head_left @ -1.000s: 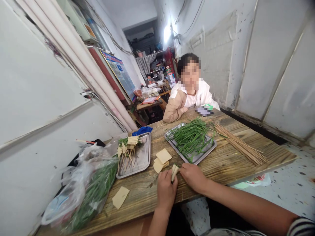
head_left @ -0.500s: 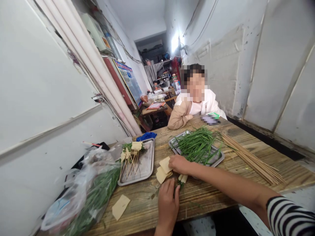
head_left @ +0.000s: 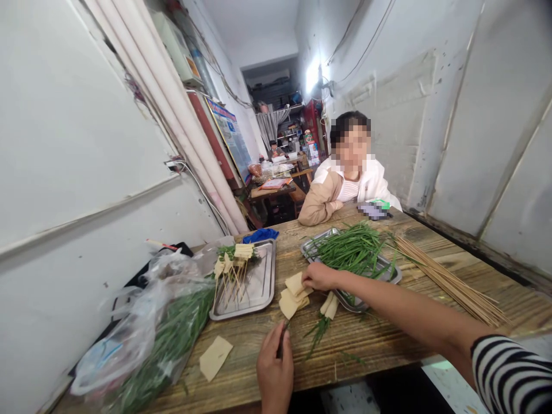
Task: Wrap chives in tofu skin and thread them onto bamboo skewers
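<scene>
My right hand [head_left: 319, 277] reaches across the wooden table, its fingers pinched on the edge of a pale tofu sheet [head_left: 294, 283] at the top of a small stack. My left hand [head_left: 275, 362] is closed just in front of the stack; a dark, narrow thing shows between thumb and fingers, too unclear to name. Between my right forearm and the table's front edge lie tofu rolls [head_left: 329, 305] with green chives [head_left: 319, 333] sticking out. A single tofu sheet [head_left: 215, 357] lies flat to the left of my left hand.
A metal tray [head_left: 268, 287] holds skewered tofu rolls [head_left: 235, 261]. Another tray [head_left: 394, 276] carries loose chives [head_left: 351, 247]. Bamboo skewers [head_left: 451, 282] lie at the right. A plastic bag of greens [head_left: 172, 333] fills the left side. Across the table sits a person [head_left: 321, 198] with folded arms.
My left hand has drawn back toward me and left, away from the rolls, and its fingers have closed. My right hand stays at the stack. The view has shifted slightly.
</scene>
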Demonstrator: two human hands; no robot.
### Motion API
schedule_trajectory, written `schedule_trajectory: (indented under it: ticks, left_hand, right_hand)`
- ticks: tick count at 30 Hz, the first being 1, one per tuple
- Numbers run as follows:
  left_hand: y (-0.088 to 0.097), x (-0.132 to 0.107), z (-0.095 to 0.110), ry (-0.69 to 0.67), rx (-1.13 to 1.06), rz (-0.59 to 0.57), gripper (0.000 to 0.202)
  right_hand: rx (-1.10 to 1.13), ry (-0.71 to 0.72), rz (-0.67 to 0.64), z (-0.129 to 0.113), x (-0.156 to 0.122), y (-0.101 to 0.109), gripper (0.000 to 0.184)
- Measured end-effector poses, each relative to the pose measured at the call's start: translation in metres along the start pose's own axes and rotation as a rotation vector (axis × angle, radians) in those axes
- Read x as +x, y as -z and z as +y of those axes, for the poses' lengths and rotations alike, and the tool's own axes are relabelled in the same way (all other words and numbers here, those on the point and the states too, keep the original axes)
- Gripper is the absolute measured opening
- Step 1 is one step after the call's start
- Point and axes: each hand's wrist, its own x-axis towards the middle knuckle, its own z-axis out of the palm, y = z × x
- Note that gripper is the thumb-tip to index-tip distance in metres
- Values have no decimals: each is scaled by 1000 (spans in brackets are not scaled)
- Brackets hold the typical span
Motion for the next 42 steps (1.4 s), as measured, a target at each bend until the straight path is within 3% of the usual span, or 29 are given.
schedule_trajectory:
  ticks: [18, 24, 26, 28, 30, 32, 34, 36, 39, 42]
  left_hand:
    - [-2, -4, -1, 15, -22, -18, 39]
    - [-2, -3, -3, 42, -61, -40, 38]
    - [1, -3, -4, 59, -84, 5, 36]
    - [10, -5, -6, 99, -62, 121, 35]
    - [22, -10, -7, 125, 41, 259, 37]
    - [35, -20, -8, 63, 179, 312, 44]
    - [45, -32, -11, -105, 280, 226, 52]
    - [51, -45, -13, -316, 350, 26, 56]
    - [56, -56, -19, -502, 463, -234, 54]
    - [59, -56, -27, -567, 543, -259, 52]
  right_hand:
    - [90, -81, -77, -2, 7, -1, 19]
    - [49, -142, 44, -9, 8, 5, 16]
    - [42, -168, 127, -17, 9, 14, 20]
    - [42, -146, 211, -33, 7, 19, 23]
    - [25, -40, 286, -57, 1, 12, 22]
    - [-40, 114, 280, -84, -11, -7, 20]
    - [-104, 217, 190, -110, -30, -36, 19]
    - [-136, 287, 136, -130, -52, -63, 15]
    - [-167, 288, 199, -143, -79, -89, 21]
    - [-139, 285, 288, -141, -96, -90, 28]
